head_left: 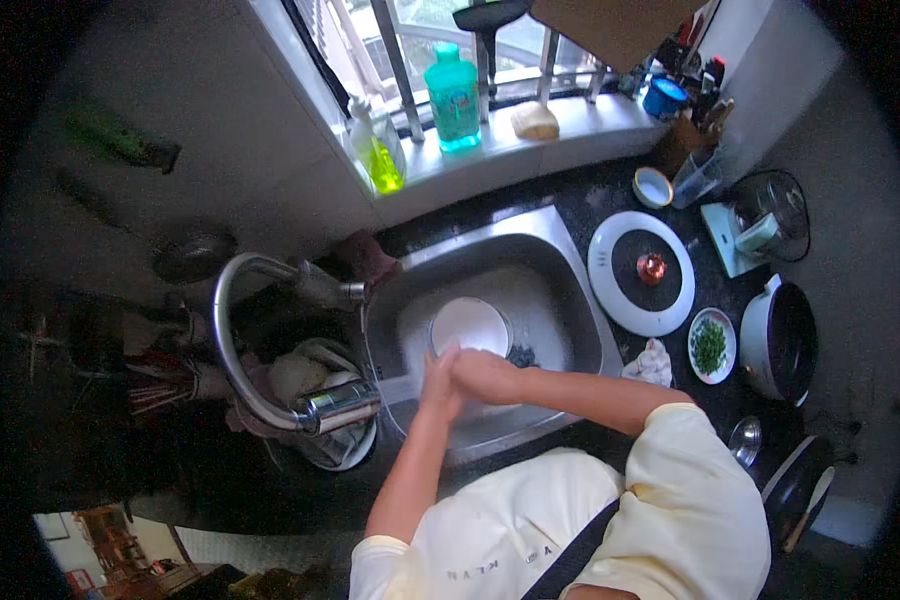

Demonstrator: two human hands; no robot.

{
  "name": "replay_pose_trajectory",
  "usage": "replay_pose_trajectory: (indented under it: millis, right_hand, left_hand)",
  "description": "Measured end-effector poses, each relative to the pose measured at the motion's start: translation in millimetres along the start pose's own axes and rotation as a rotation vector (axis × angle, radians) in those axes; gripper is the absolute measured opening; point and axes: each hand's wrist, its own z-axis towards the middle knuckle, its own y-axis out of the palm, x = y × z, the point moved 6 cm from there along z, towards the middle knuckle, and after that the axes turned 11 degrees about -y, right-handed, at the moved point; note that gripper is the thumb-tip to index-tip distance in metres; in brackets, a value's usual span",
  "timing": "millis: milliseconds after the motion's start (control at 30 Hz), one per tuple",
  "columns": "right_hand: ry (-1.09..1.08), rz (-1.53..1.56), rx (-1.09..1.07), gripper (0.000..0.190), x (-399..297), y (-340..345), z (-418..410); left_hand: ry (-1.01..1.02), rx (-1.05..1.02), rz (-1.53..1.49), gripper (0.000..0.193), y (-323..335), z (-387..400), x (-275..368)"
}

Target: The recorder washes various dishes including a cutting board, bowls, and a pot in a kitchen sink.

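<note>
My left hand (441, 381) and my right hand (484, 375) are pressed together over the near part of a stainless steel sink (585, 300). A round, pale bowl or lid (470, 322) lies in the basin just beyond my fingers. The curved chrome faucet (223, 330) reaches over from the left, its spout head (345, 407) close beside my left hand, with a pale stream that looks like water at its mouth. The dark drain (523, 355) shows by my right wrist. My fingers are blurred and partly overlap, so nothing held between them can be made out.
Right of the sink lie a glass pot lid (604, 281), a crumpled cloth (649, 365), a small plate of chopped greens (709, 346) and a pot (757, 341). A green bottle (454, 101) and a soap bottle (381, 161) stand on the windowsill. Stacked dishes (356, 446) sit under the faucet.
</note>
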Motion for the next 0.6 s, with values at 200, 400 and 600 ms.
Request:
replay_pose_trajectory:
  millis: [200, 400, 600]
  right_hand:
    - [-0.007, -0.423, -0.452, 0.015, -12.7, -115.5, 43.4]
    - [0.066, 0.598, 0.536, 0.043, -3.4, -295.6, 177.3]
    - [0.432, 0.943, 0.534, 0.041, 21.4, -293.6, 252.1]
  left_hand:
    - [0.387, 0.268, 0.454, 0.066, -3.6, -18.0, 25.9]
    - [0.884, 0.479, 0.819, 0.068, 10.2, -23.0, 37.8]
    - [0.464, 0.161, 0.422, 0.076, 20.5, -21.1, 16.4]
